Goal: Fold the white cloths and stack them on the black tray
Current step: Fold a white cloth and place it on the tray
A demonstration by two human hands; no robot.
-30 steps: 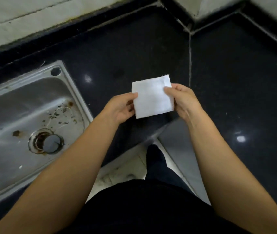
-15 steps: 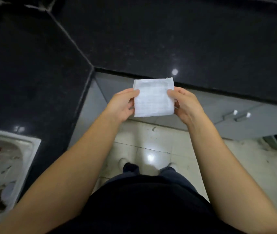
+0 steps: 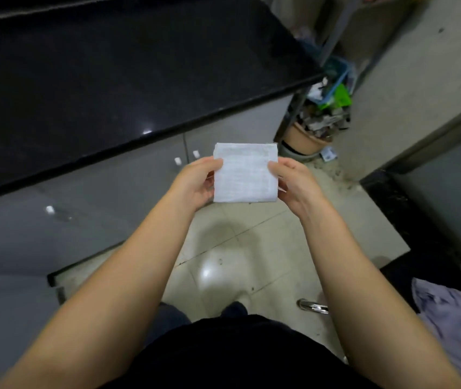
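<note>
Black polished countertop runs beyond and to the left of the hands, with grey cabinet doors below it and pale glossy floor tiles underneath the forearms. Both hands are raised in front of the body, holding a folded white cloth in the air between them — a neat square, its face turned up toward the camera. Left hand pinches the cloth's left edge, thumb on top and fingers curled behind it; right hand pinches the right edge the same way, thumb tip on the upper face. Beyond the right hand, past the counter's end, a tan pot sits on the floor with blue and green clutter piled above it. Nearer the body, to the right of the right forearm, a lilac crumpled fabric lies low at the edge of view — and a shiny metal piece rests on the tiles close to that forearm.
</note>
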